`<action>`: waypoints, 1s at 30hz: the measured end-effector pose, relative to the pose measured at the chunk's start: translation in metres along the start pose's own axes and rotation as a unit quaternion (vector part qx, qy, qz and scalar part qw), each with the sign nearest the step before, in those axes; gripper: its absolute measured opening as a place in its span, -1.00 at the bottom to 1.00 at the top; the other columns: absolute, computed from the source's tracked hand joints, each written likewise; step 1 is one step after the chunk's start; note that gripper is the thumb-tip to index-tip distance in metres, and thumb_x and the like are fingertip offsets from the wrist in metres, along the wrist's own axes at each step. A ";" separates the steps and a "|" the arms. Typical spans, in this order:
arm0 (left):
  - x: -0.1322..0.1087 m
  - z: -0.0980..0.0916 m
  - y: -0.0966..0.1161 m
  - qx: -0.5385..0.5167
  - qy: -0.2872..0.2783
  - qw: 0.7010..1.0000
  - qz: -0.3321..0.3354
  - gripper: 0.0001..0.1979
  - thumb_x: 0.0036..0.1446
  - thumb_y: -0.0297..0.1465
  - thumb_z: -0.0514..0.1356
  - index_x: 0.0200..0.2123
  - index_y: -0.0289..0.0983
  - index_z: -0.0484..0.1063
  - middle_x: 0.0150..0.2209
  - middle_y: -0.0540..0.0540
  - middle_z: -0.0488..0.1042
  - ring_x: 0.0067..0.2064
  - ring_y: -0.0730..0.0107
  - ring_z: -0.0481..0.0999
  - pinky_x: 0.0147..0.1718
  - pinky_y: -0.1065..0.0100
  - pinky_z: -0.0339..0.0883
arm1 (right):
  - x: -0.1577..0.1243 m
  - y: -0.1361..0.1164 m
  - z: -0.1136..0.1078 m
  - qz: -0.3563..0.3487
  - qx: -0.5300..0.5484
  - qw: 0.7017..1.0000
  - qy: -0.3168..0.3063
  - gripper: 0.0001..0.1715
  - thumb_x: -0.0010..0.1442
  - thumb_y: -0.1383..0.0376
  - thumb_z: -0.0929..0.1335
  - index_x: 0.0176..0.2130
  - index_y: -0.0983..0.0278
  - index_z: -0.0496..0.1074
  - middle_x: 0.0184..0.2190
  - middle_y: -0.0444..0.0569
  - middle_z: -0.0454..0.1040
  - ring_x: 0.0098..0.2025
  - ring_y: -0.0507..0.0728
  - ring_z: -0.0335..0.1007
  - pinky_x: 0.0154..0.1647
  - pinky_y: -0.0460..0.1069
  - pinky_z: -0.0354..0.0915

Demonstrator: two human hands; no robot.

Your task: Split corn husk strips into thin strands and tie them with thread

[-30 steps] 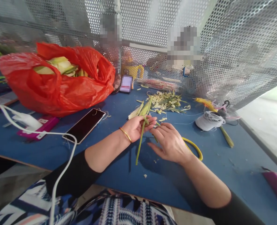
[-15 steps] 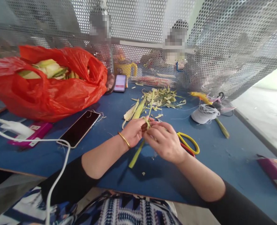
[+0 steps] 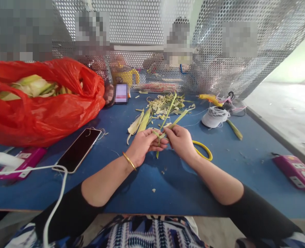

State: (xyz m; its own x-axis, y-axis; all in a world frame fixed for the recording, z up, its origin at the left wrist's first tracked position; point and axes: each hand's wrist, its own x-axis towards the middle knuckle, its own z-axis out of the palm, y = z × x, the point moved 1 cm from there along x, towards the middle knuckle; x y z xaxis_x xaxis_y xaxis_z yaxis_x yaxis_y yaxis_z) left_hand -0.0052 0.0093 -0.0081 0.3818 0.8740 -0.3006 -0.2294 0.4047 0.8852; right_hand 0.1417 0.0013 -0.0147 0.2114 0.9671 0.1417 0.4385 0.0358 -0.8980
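Observation:
Over the middle of the blue table, my left hand (image 3: 145,143) pinches a small crossed piece of green corn husk strips (image 3: 159,137). A gold bangle is on that wrist. My right hand (image 3: 180,139) is closed on one strip, whose free end (image 3: 181,116) points up and to the right. Another strip (image 3: 169,110) stands up and away from the crossing, and a short end hangs below. Just beyond my hands lie whole husk leaves (image 3: 143,123) and a heap of husk scraps (image 3: 166,105). Yellow-handled scissors (image 3: 203,148) are partly hidden behind my right hand.
A red plastic bag (image 3: 64,113) of husks stands at left, near a dark phone (image 3: 77,150) and a purple power strip (image 3: 25,162) with a white cable. White thread (image 3: 214,117) sits at right, another purple power strip (image 3: 297,172) nearer. Perforated metal screen (image 3: 147,31) rises behind.
My right hand has turned and drawn a strip out to the upper right. The long lower end now shows only as a short piece. The whole view has shifted slightly.

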 end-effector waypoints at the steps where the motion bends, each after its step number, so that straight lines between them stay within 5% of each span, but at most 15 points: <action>1: 0.000 -0.001 0.000 0.004 0.004 1.000 0.002 -0.83 0.24 -0.41 0.26 -0.43 -0.26 0.52 -0.44 -0.15 0.64 -0.48 0.43 0.60 -0.46 0.45 0.49 | 0.000 -0.001 -0.001 -0.003 -0.015 1.000 0.010 -0.67 0.14 0.10 0.33 -0.56 0.20 0.36 -0.72 -0.23 0.24 -0.62 0.02 0.14 -0.55 -0.05 0.08; 7: 0.003 -0.004 -0.003 0.032 0.006 0.998 0.045 -0.96 0.11 -0.41 0.34 -0.36 -0.27 0.57 -0.35 -0.13 0.65 -0.45 0.42 0.61 -0.46 0.44 0.50 | -0.002 -0.006 -0.002 0.006 -0.088 0.996 0.035 -0.69 0.11 0.20 0.30 -0.62 0.17 0.24 -0.70 -0.22 0.25 -0.58 0.03 0.13 -0.50 -0.03 0.01; 16: 0.000 -0.002 -0.006 0.021 -0.003 0.998 0.056 -0.87 -0.04 -0.46 0.38 -0.34 -0.25 0.57 -0.40 -0.07 0.61 -0.38 0.37 0.63 -0.32 0.37 0.56 | -0.005 -0.009 -0.003 0.002 -0.126 0.990 0.060 -0.64 0.10 0.24 0.32 -0.64 0.17 0.16 -0.69 -0.20 0.24 -0.55 0.04 0.09 -0.50 -0.04 -0.05; 23: 0.003 -0.003 -0.002 0.012 0.074 0.995 0.060 -0.88 0.03 -0.46 0.41 -0.34 -0.27 0.54 -0.41 -0.06 0.61 -0.45 0.44 0.59 -0.49 0.46 0.45 | -0.009 -0.015 -0.002 0.088 -0.006 0.994 -0.066 -0.80 0.24 0.15 0.31 -0.37 0.20 0.40 -0.71 -0.25 0.35 -0.70 0.07 0.28 -0.58 -0.03 0.22; 27: 0.003 -0.005 0.010 -0.020 0.145 0.987 0.064 -0.90 0.04 -0.51 0.38 -0.37 -0.29 0.53 -0.36 -0.07 0.65 -0.51 0.53 0.54 -0.62 0.55 0.29 | -0.018 -0.016 -0.005 -0.007 0.027 0.997 -0.076 -0.73 0.21 0.24 0.33 -0.07 0.22 0.38 -0.53 -0.18 0.57 -0.60 0.10 0.47 -0.47 -0.01 0.38; 30: 0.006 -0.009 0.011 -0.022 0.147 0.986 0.073 -0.91 0.03 -0.51 0.39 -0.38 -0.29 0.53 -0.40 -0.05 0.62 -0.53 0.54 0.51 -0.65 0.55 0.21 | -0.024 -0.017 -0.007 -0.121 0.008 0.987 -0.105 -0.66 0.24 0.32 0.28 0.03 0.21 0.38 -0.41 -0.13 0.63 -0.47 0.10 0.57 -0.35 -0.01 0.44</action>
State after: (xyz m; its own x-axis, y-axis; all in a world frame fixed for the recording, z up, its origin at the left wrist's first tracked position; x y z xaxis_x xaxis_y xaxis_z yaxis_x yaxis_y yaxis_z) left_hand -0.0133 0.0211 -0.0036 0.0677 0.9616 -0.2661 -0.3042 0.2739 0.9124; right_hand 0.1351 -0.0242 -0.0004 -0.0837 0.9604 0.2657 0.4407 0.2749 -0.8545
